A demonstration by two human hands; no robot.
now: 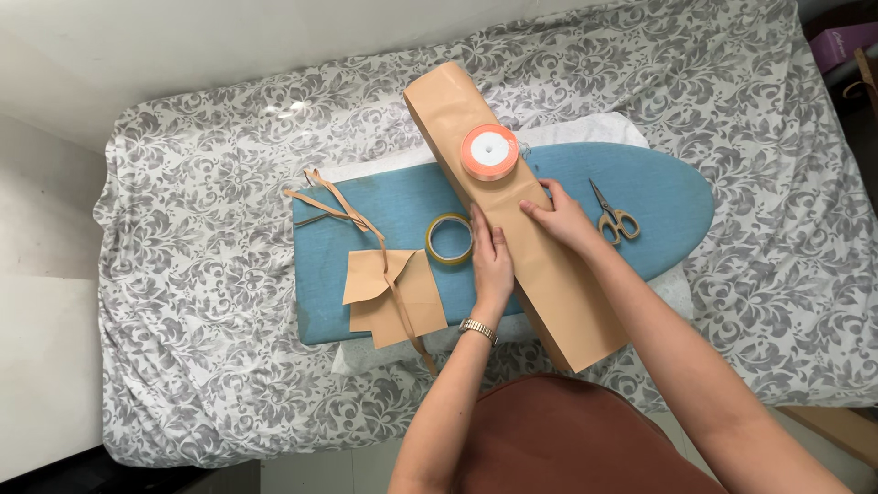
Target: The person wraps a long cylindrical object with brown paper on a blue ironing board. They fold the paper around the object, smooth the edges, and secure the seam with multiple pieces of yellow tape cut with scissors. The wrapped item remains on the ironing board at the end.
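On the blue ironing board (640, 183), your left hand (491, 261) and right hand (562, 218) pressed flat, fingers spread, on the long brown-paper parcel (549, 284), beside a tape roll (449, 239) and scissors (615, 218).

bare forearms, metal wristwatch (477, 329), rust-brown garment (567, 439)

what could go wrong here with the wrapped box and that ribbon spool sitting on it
The orange ribbon spool rests loose on the long wrapped box; if either hand tilts the box, it may roll off. The box overhangs the blue board toward the person, so it could tip once the left hand and right hand lift. Scissors lie close beside the right hand.
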